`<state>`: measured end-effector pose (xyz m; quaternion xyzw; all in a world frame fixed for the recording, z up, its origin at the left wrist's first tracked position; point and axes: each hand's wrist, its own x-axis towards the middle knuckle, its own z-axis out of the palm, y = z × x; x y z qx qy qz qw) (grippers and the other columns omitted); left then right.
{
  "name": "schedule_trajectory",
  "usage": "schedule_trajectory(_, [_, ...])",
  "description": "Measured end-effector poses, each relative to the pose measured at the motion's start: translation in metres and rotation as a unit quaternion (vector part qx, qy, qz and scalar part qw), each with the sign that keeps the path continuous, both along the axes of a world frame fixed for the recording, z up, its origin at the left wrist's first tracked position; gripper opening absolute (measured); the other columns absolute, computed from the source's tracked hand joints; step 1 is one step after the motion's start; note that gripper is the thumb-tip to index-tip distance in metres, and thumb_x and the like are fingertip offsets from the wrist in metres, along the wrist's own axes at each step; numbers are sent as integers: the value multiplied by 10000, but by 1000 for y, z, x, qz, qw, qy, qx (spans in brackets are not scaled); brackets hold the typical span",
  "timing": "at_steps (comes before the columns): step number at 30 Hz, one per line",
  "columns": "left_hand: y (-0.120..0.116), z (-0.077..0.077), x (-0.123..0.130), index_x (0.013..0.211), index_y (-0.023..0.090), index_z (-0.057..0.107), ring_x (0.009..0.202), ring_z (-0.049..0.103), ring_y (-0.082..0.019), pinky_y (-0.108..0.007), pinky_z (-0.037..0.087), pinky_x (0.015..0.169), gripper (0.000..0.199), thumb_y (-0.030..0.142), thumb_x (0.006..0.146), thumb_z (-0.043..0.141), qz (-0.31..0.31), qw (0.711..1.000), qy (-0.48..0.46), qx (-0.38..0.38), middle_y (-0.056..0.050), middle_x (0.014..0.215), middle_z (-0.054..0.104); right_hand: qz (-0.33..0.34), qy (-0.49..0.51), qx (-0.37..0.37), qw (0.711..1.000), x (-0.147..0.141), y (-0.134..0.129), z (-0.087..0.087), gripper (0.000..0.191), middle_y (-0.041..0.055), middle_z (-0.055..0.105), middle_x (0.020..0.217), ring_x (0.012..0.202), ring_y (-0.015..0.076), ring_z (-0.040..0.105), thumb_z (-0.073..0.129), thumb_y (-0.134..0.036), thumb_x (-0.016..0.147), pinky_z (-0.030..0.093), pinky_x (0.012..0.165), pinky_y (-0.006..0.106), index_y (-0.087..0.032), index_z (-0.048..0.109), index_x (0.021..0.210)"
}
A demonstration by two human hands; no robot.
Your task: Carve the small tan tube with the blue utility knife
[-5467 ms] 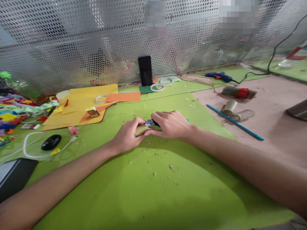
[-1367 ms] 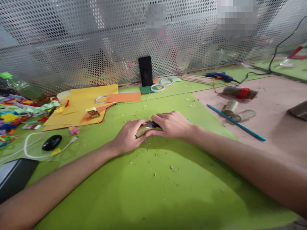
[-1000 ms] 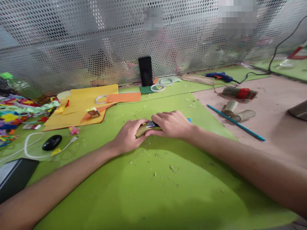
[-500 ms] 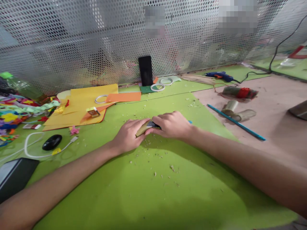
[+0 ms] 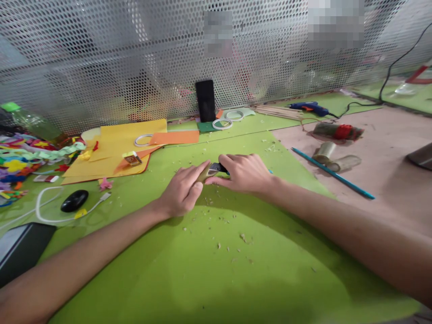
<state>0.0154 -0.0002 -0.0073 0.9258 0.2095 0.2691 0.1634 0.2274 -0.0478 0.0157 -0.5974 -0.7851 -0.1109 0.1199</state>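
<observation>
In the head view my left hand (image 5: 182,190) is closed around a short tan piece of bamboo (image 5: 203,175) over the middle of the green mat. Fingers hide most of the piece. My right hand (image 5: 249,173) grips a utility knife (image 5: 218,167), its blade lying against the bamboo's right end. A bit of blue handle pokes out behind that hand. Small pale shavings (image 5: 243,237) are scattered on the mat below and around both hands.
Yellow paper sheets (image 5: 131,128), a matchbox (image 5: 132,158) and a black mouse (image 5: 74,200) lie to the left. A phone (image 5: 205,100) leans on the perforated metal screen. Rightward are a blue stick (image 5: 332,173), bamboo tubes (image 5: 344,163) and a glue gun (image 5: 309,108).
My right hand and the knife have shifted slightly right and up, showing more of the blade. My left thumb has drawn back from the bamboo's end toward the palm.
</observation>
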Motion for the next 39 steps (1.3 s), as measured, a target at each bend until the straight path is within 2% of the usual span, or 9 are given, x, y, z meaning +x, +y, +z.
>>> schedule_trajectory(5, [4,3,-2,1373,202,417,1121,576,-228,-417,477,954,434,299,954,364,-7,993,-27,-118,-104,1285,581,-6,-6,-2,1000,-1,0,2,746,78,677,783,567,155,531,138,-773,844,129,502,279,-173,566,962])
schedule_trajectory(9, [1,4,0,1439,236,283,1014,631,-205,-397,540,893,550,268,917,454,-23,975,-62,-213,-124,1262,557,-10,-8,-7,1000,-1,1,2,748,85,670,782,569,152,526,105,-747,863,138,514,280,-168,563,978])
schedule_trajectory(12, [-3,6,2,1471,252,203,1011,635,-193,-390,540,929,667,235,880,511,-28,973,-68,-218,-133,1278,526,0,-8,-11,1000,1,1,1,740,76,663,774,529,132,483,102,-740,868,140,512,277,-167,557,977])
schedule_trajectory(17, [-3,4,4,1326,205,333,919,660,-173,-359,569,859,544,281,853,590,-25,970,-70,-233,-109,1109,600,14,-13,-13,1000,0,0,2,753,60,644,736,495,119,436,124,-776,840,127,505,272,-170,554,962])
schedule_trajectory(21, [-1,1,4,1240,201,366,944,657,-186,-350,549,850,558,368,803,671,10,978,-48,-203,-81,1024,644,18,-21,-25,999,-2,-2,3,763,77,648,746,519,131,464,133,-786,831,131,518,277,-167,562,955])
schedule_trajectory(25, [2,3,6,1306,230,396,876,667,-177,-313,537,776,640,457,780,682,44,987,-3,-155,-48,993,671,26,-30,-32,999,-2,-3,3,748,90,667,797,543,144,496,134,-760,853,140,526,280,-166,561,1007])
schedule_trajectory(29, [4,2,5,1163,222,533,794,656,-181,-303,512,712,522,499,751,697,63,995,28,-78,-33,917,692,46,-35,-32,998,-3,-3,3,742,85,664,802,563,151,509,130,-757,855,122,517,282,-168,557,1001])
schedule_trajectory(34, [6,-4,5,987,201,556,856,622,-225,-372,477,790,445,558,748,670,85,995,48,34,-64,905,677,86,-28,-36,995,-2,-2,1,738,85,654,810,588,140,509,129,-758,853,115,517,285,-164,551,974])
schedule_trajectory(39, [5,-6,6,964,190,505,829,601,-217,-383,449,818,441,569,777,630,66,994,70,53,-50,878,645,113,-27,-28,993,-3,-1,-3,717,65,647,817,609,144,523,162,-763,846,118,508,283,-167,539,973])
